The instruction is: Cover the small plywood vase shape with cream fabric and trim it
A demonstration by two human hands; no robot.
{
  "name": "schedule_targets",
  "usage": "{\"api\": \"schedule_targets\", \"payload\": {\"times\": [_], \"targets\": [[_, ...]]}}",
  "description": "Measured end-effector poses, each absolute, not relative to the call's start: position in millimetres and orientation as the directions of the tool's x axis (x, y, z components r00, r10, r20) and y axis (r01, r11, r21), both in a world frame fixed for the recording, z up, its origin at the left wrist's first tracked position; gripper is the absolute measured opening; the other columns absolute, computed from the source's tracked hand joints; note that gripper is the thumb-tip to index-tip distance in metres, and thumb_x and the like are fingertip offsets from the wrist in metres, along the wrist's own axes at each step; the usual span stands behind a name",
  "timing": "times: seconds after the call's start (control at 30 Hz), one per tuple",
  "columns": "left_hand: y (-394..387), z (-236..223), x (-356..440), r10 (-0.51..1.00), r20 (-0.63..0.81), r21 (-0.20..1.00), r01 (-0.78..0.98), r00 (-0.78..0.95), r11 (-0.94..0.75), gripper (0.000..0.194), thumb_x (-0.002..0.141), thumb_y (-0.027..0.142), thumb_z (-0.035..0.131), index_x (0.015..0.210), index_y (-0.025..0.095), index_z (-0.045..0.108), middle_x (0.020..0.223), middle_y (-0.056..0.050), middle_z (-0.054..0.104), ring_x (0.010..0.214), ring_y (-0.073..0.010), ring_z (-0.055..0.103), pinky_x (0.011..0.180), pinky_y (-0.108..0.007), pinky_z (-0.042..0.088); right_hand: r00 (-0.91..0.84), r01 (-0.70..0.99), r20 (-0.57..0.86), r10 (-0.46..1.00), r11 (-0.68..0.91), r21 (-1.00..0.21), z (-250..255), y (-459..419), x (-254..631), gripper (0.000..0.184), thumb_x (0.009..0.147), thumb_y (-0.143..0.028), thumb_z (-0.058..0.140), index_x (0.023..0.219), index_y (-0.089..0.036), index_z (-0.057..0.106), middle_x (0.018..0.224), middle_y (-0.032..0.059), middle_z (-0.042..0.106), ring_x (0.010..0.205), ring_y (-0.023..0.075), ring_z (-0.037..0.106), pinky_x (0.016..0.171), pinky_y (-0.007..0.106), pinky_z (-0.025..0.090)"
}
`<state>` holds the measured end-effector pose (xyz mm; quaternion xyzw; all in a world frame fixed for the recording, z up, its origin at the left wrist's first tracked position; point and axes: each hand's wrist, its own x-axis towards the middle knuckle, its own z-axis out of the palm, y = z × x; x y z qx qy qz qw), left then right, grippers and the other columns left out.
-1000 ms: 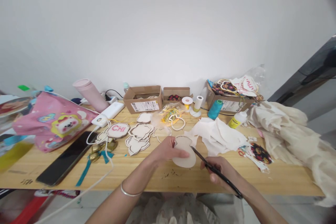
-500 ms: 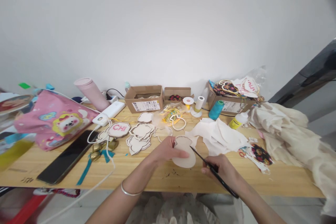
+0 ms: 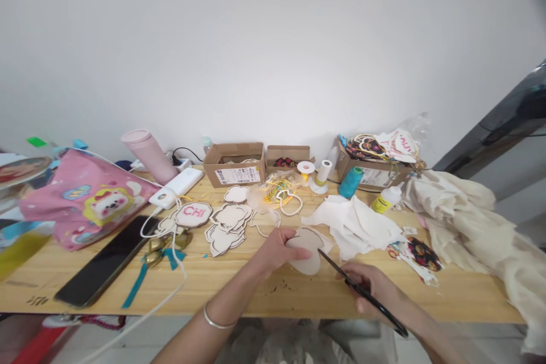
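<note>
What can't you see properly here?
In the head view:
- Pale shape: the left hand hides part of it.
- Scissors: the right hand covers part of the handles.
- Pink bag: its sides hide whatever might be inside.
- Bottle: the small print on its yellow label is too tiny to read.
- Dark slanted post: the right edge cuts it off.

A pale wall (image 3: 273, 57), softly lit, stands behind a wooden table (image 3: 200, 287) above a light floor (image 3: 149, 331).
</note>
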<state>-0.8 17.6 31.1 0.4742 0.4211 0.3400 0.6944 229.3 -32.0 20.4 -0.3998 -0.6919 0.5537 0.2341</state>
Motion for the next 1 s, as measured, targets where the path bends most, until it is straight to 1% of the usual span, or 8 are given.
{"api": "schedule_targets", "payload": {"times": [0.13, 0.3, 0.4, 0.47, 0.63, 0.73, 0.9, 1.0], "targets": [[13.3, 34.4, 9.4, 0.917, -0.222, 0.926, -0.221, 0.333, 0.305, 0.035, 0.052, 0.029, 0.074, 0.083, 0.012, 0.068, 0.074, -0.004, 0.068, 0.065, -0.0170, 0.061, 0.064, -0.027, 0.046, -0.554, 0.238, -0.097, 0.827, 0.046, -0.970, 30.4, -31.3, 219.9, 0.062, 0.064, -0.070, 0.044, 0.087, -0.013, 0.054, 0.056, -0.0044, 0.037, 0.048, 0.0080, 0.031, 0.044, 0.020, 0.024], [25.0, 44.4, 7.1, 0.957, -0.208, 0.860, -0.428, 0.202, 0.278, 0.030, 0.053, 0.025, 0.075, 0.079, 0.012, 0.066, 0.072, -0.002, 0.068, 0.062, -0.0139, 0.060, 0.064, -0.025, 0.047, -0.582, 0.012, -0.102, 0.807, -0.116, -0.993, 15.9, -35.8, 204.7, 0.059, 0.071, -0.065, 0.042, 0.091, -0.011, 0.053, 0.058, 0.0036, 0.056, 0.051, 0.0131, 0.053, 0.047, 0.023, 0.040], [42.1, 47.5, -5.1, 0.929, -0.280, 0.708, -0.601, 0.244, 0.371, 0.031, 0.056, 0.015, 0.074, 0.085, 0.013, 0.063, 0.072, -0.001, 0.066, 0.062, -0.0097, 0.059, 0.059, -0.018, 0.046, -0.544, -0.121, -0.120, 0.831, -0.219, -0.968, 3.2, -30.6, 195.2, 0.060, 0.071, -0.067, 0.040, 0.090, -0.012, 0.053, 0.057, 0.0051, 0.058, 0.050, 0.0155, 0.057, 0.046, 0.025, 0.042], [53.0, 47.6, -14.0, 0.876, -0.317, 0.573, -0.663, 0.363, 0.482, 0.027, 0.062, 0.011, 0.069, 0.088, 0.013, 0.060, 0.067, 0.001, 0.063, 0.055, -0.0064, 0.056, 0.051, -0.013, 0.043, -0.422, -0.216, -0.077, 0.903, -0.182, -0.959, 5.4, -17.1, 189.6, 0.060, 0.067, -0.069, 0.042, 0.087, -0.014, 0.054, 0.050, 0.0021, 0.055, 0.044, 0.0143, 0.054, 0.042, 0.024, 0.040], [65.2, 44.5, -27.0, 0.749, -0.333, 0.393, -0.638, 0.572, 0.662, 0.014, 0.080, 0.010, 0.047, 0.092, 0.007, 0.054, 0.051, 0.006, 0.044, 0.035, 0.0012, 0.038, 0.034, -0.006, 0.029, -0.022, -0.231, 0.127, 0.992, 0.118, -0.966, 41.9, 41.8, 175.4, 0.048, 0.055, -0.041, 0.072, 0.093, -0.021, 0.051, 0.063, -0.0015, 0.058, 0.046, 0.0105, 0.048, 0.044, 0.023, 0.040], [64.1, 40.4, -29.4, 0.682, -0.339, 0.305, -0.610, 0.648, 0.731, 0.021, 0.083, 0.008, 0.039, 0.102, 0.006, 0.049, 0.051, 0.007, 0.039, 0.034, 0.0017, 0.037, 0.033, -0.003, 0.029, -0.039, -0.161, 0.148, 0.988, 0.140, -0.977, 54.8, 71.7, 163.8, 0.049, 0.046, -0.028, 0.078, 0.087, -0.021, 0.053, 0.070, -0.0010, 0.060, 0.053, 0.0096, 0.049, 0.050, 0.022, 0.042], [63.6, 27.6, -28.7, 0.535, -0.287, 0.028, -0.551, 0.795, 0.834, 0.024, 0.084, 0.016, 0.040, 0.106, 0.008, 0.042, 0.056, 0.005, 0.043, 0.036, 0.0006, 0.041, 0.034, -0.004, 0.032, -0.149, -0.165, 0.092, 0.985, 0.067, -0.984, 41.6, 86.9, 144.6, 0.044, 0.035, -0.020, 0.081, 0.071, -0.016, 0.057, 0.054, -0.0050, 0.051, 0.047, 0.0079, 0.044, 0.042, 0.019, 0.036], [64.3, 23.6, -23.2, 0.519, -0.319, 0.139, -0.502, 0.793, 0.853, 0.028, 0.083, 0.029, 0.042, 0.103, 0.009, 0.046, 0.065, -0.002, 0.052, 0.043, -0.0043, 0.048, 0.035, -0.010, 0.034, -0.097, -0.194, 0.063, 0.993, 0.043, -0.980, 26.9, 83.7, 140.9, 0.042, 0.040, -0.026, 0.079, 0.073, -0.016, 0.056, 0.051, -0.0072, 0.046, 0.044, 0.0053, 0.039, 0.039, 0.017, 0.030]]}}
